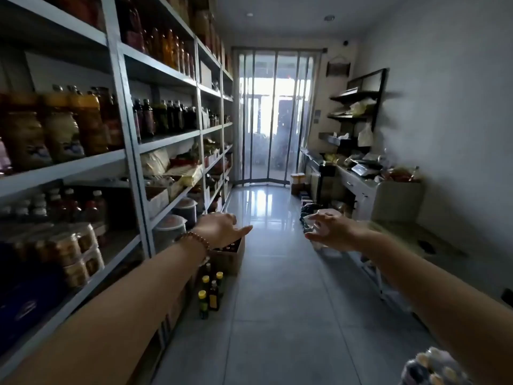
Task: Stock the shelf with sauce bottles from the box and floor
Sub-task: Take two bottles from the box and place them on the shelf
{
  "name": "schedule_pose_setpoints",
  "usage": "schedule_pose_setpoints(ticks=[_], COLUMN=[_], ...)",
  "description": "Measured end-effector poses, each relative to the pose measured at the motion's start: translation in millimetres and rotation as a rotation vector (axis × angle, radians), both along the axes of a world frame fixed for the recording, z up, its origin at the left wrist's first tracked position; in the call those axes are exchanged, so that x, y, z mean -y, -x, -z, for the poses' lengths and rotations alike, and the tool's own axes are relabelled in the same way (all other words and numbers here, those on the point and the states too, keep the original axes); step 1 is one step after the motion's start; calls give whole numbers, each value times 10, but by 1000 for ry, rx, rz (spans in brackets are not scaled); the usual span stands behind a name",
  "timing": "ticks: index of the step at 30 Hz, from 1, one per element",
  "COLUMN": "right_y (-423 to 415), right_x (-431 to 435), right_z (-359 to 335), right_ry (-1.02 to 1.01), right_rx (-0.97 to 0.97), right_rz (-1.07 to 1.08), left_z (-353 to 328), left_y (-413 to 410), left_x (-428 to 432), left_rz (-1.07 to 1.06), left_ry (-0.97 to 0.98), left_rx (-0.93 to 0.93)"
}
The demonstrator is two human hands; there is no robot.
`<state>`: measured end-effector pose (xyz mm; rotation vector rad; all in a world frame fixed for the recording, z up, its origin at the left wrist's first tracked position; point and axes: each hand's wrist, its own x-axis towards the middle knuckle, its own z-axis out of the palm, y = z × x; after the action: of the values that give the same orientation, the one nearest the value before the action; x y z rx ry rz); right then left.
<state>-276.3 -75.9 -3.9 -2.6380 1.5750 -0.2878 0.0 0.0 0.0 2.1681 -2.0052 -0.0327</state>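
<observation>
A: Several sauce bottles (pixel 208 294) stand upright on the floor (pixel 277 301), close against the foot of the shelf (pixel 130 140). Dark glass, yellow caps on at least three, one with a yellowish label. Exact count uncertain; the left forearm covers part of the cluster.

B: And the box?

A: Cardboard box (pixel 231 257) sits on the floor just beyond the cluster, top open. Dark bottle tops show inside, under the left hand (pixel 220 227). Number inside cannot be told.

B: Hands?

A: Left hand is extended forward above the box, fingers spread, grip apart, holding nothing. A bead bracelet (pixel 194 239) circles that wrist. Right hand (pixel 329 227) is extended at similar height over the aisle, fingers splayed, grip apart, empty. Both are somewhat motion-blurred.

B: Shelf condition?

A: Grey metal uprights and boards run along the left wall. Middle tier carries large amber jugs and a row of dark bottles; lower tiers hold jars, packets and tubs. Bare board shows in the second bay of the upper tier.

B: Room to move?

A: Tiled aisle is open down the middle to the strip curtain (pixel 273 115) at the far end. Right side is edged by a cluttered table (pixel 361 184) and goods on the floor.
</observation>
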Motion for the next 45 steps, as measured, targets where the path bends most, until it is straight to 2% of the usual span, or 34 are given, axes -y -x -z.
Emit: schedule_pose_setpoints(ticks=[6, 11, 17, 22, 33, 39, 45], right_y=[-156, -300, -450, -859, -2005, -2598, -3112], right_x=[1405, 2799, 4571, 5776, 8574, 10060, 11576], right_z=[3, 113, -168, -274, -65, 9, 542], right_ry=[0, -24, -14, 15, 42, 62, -35], right_rx=[71, 39, 22, -18, 11, 73, 61], right_rz=[13, -36, -102, -209, -342, -466, -621], left_z=[56, 187, 87, -11, 238, 346, 951], left_y=[-77, -87, -240, -540, -1458, -2006, -2325], left_x=[1465, 2811, 4324, 5456, 8243, 9499, 10609], left_rz=[8, -20, -101, -168, -233, -388, -592], left_ry=[-25, -30, -17, 9, 10, -1, -68], left_rx=[0, 4, -44, -70, -54, -25, -60])
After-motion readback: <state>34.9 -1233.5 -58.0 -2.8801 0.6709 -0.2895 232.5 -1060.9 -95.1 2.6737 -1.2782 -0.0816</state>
